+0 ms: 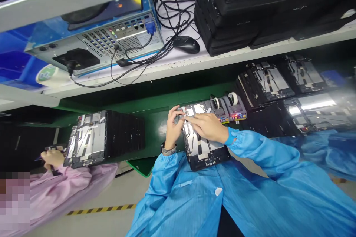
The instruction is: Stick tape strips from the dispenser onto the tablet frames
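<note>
An opened tablet lies before me, its silver inner panel, dark flex cables and small boards exposed. My left hand grips it at the upper left edge, with bent fingers and the thumb over the top. Across the upper part of the tablet reaches my right hand, fingers together and tips pressed down close to the left thumb. Anything between those fingertips is too small to make out. Just beyond the tablet's upper right corner stand two tape dispensers with white rolls and lit buttons.
A stack of opened tablets stands left on the green bench; more tablet stacks fill the right. Above runs a shelf with a computer case, cables, a mouse and black trays. A pink-sleeved co-worker's hand is far left.
</note>
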`<action>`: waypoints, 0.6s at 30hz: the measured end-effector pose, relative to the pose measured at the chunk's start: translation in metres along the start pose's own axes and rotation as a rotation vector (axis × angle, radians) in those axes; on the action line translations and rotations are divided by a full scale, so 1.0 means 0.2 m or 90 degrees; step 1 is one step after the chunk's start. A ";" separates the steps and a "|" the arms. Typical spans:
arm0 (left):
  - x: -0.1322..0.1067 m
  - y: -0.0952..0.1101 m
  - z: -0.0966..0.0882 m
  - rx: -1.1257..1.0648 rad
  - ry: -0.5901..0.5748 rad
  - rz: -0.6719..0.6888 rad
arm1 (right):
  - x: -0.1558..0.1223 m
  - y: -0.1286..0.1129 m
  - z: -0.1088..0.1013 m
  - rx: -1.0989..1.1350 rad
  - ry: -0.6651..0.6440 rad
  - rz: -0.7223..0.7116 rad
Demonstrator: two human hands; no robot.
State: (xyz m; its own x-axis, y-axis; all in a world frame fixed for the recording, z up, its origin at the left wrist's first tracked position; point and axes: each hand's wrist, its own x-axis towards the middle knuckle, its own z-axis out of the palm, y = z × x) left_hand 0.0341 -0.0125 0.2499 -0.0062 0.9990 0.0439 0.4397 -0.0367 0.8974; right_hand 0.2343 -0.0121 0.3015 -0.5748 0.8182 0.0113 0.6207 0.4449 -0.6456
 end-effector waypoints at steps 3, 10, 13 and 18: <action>-0.01 -0.02 0.00 -0.050 -0.012 -0.005 | 0.07 0.01 -0.03 -0.174 -0.070 -0.039; -0.02 -0.06 0.02 -0.132 0.011 0.028 | 0.08 0.01 -0.07 -0.207 -0.116 -0.065; 0.00 -0.04 0.05 -0.111 0.057 0.044 | 0.03 0.03 -0.08 -0.112 -0.035 -0.053; -0.03 -0.01 0.04 -0.121 0.096 -0.026 | -0.23 0.18 -0.03 0.055 0.281 0.160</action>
State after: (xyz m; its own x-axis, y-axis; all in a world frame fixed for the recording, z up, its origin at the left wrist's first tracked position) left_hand 0.0406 -0.0189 0.2434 -0.1601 0.9854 0.0579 0.2595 -0.0146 0.9656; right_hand 0.2855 -0.0310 0.2816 -0.1224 0.9799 0.1574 0.6533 0.1989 -0.7305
